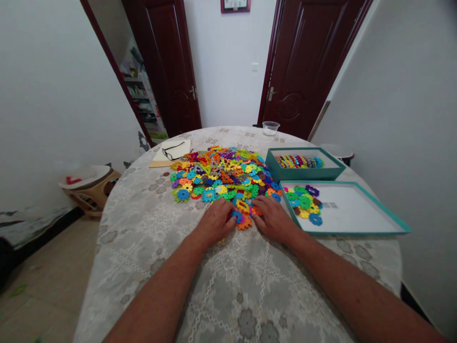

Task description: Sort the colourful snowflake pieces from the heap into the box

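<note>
A broad, low pile of colourful plastic gear-shaped pieces [228, 166] lies in the middle of the table. My left hand [216, 219] rests at the pile's near edge, thumb apart from the curled fingers. Opposite it, my right hand [273, 216] touches the same edge from the right, its fingers and thumb spread. Between the hands lie a yellow rectangular piece [243, 206], an orange gear piece [244, 223] and a blue round piece [236, 217]. I see no piece clearly gripped by either hand; the undersides of the fingers are hidden.
On the right, a teal box [303, 173] holds rows of stacked pieces. Nearer stands a shallow white tray [357, 209] with teal edges and loose pieces at its left. Glasses [171, 153] lie on a pale pad [160, 163] at the back left. A clear bowl [270, 127] is behind.
</note>
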Demonstrator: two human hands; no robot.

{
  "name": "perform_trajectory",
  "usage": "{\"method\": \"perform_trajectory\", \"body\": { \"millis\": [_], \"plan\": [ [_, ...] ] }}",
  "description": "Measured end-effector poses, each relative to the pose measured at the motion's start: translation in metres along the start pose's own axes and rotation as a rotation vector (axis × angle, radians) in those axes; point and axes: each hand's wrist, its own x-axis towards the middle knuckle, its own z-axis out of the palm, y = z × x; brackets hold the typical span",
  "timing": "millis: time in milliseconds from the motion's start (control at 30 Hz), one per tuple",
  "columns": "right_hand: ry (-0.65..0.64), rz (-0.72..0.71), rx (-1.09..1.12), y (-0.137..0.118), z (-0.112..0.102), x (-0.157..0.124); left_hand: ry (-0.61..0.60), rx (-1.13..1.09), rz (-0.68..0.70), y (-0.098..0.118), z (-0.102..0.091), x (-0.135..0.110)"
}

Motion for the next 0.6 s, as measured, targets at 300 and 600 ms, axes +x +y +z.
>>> {"method": "perform_trajectory", "body": {
  "millis": [300, 600],
  "plan": [
    [-0.080, -0.004, -0.060, 0.006, -0.007, 0.006, 0.035, 0.062, -0.173, -0.002, -0.010, 0.004],
    [0.078, 0.112, -0.043, 0.016, -0.003, 0.007, 0.080, -0.062, -0.257, -0.003, -0.019, 0.004]
  ]
}}
